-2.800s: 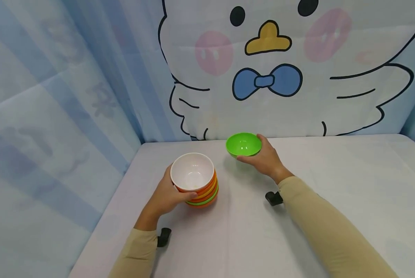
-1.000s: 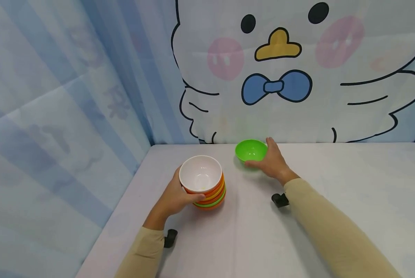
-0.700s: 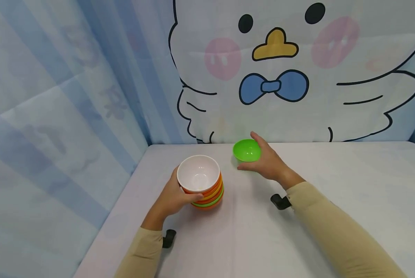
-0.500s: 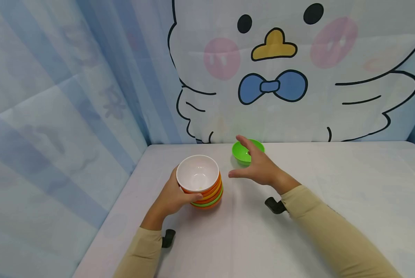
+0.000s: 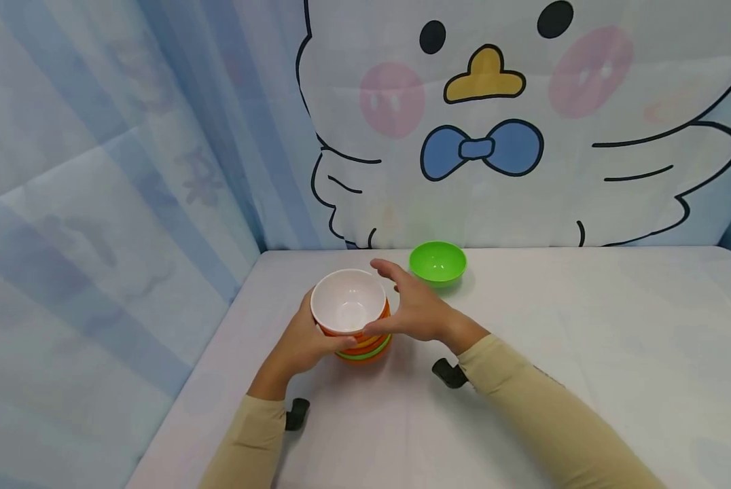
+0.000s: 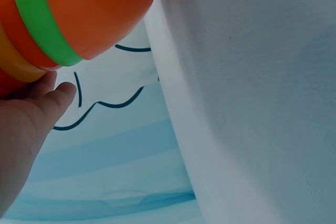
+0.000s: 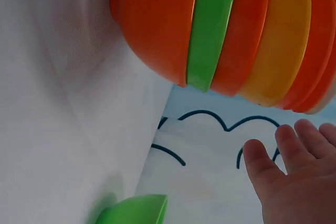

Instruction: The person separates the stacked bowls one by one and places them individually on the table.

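A stack of nested bowls stands on the table, with a white bowl [image 5: 347,301] on top. Orange, yellow and green bands show below it, and an orange bowl [image 7: 155,24] forms the bottom. My left hand [image 5: 298,346] grips the stack from its left side, thumb across the front; in the left wrist view its fingers [image 6: 52,98] meet the stack's side. My right hand [image 5: 420,309] is at the stack's right, fingers and thumb spread around the upper rim. In the right wrist view those fingers [image 7: 296,148] are apart from the bowls. A single green bowl [image 5: 437,263] sits upright behind my right hand.
The table [image 5: 585,326] has a white cover and ends at a back edge close behind the green bowl. A curtain [image 5: 482,197] with a cartoon figure hangs behind it, and a blue curtain [image 5: 96,238] hangs along the left.
My right hand set the green bowl down by the back edge, let go of it, and moved left and nearer to the stack. My left hand has kept its grip on the stack.
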{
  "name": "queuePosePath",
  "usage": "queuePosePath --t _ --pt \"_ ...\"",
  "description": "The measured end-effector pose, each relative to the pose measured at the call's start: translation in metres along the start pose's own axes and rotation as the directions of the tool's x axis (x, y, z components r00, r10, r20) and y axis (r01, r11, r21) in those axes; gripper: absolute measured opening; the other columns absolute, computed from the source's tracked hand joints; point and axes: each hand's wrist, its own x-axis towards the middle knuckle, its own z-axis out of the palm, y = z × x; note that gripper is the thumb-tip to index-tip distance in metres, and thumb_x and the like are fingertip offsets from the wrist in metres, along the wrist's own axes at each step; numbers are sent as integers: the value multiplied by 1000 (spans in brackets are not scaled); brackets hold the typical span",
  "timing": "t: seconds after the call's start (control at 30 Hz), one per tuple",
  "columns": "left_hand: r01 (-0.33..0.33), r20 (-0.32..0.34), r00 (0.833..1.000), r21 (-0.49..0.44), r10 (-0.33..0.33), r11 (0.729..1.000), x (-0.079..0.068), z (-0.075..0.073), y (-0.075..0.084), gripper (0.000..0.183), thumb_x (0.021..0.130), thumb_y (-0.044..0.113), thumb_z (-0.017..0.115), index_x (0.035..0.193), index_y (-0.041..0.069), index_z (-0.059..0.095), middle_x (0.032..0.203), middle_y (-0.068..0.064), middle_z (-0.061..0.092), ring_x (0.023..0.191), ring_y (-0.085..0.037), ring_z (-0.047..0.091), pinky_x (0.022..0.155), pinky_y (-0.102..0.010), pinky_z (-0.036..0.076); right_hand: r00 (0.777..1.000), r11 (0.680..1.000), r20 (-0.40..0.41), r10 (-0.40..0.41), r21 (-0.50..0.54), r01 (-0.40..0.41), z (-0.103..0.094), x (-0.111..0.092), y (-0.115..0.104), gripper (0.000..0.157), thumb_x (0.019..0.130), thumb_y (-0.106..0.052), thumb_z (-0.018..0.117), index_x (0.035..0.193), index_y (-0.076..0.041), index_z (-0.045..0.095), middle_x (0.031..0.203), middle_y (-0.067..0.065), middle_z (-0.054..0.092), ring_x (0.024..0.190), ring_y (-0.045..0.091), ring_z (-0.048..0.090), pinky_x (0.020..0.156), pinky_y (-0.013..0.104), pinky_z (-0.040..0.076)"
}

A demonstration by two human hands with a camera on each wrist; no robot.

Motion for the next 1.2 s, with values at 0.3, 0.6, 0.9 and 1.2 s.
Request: queuePosePath --t 0.3,0.6,0.9,1.2 --pt "-6 5 1000 1 6 1000 0 -2 2 106 72 23 92 154 9 25 146 -10 42 129 -31 45 102 -50 46 995 995 57 80 57 -83 15 9 2 116 69 -41 90 159 -13 22 152 6 38 132 24 44 107 47 42" --pt "-18 4 1000 -3 18 1000 1 -2 0 103 73 21 91 153 8 26 146 -12 43 129 -32 46 103 -50 45 996 995 33 85 46 -86 17 9 3 113 69 -43 89 158 -16 25 149 4 42 130 22 45 106 45 43" --pt "11 14 1000 -21 -11 1000 0 0 0 101 75 17 89 153 8 26 146 -12 42 130 -32 45 105 -50 44 996 995 21 84 49 -85 17 5 2 110 72 -42 87 158 -14 25 151 7 40 129 25 46 104 47 45" --pt "38 19 999 -3 -38 999 0 -1 2 102 77 20 88 155 9 22 147 -11 42 129 -32 46 102 -48 47 998 996 -57 17 89 -12 0 5 -8 102 75 -31 87 157 -12 28 147 11 45 125 31 50 95 46 53"
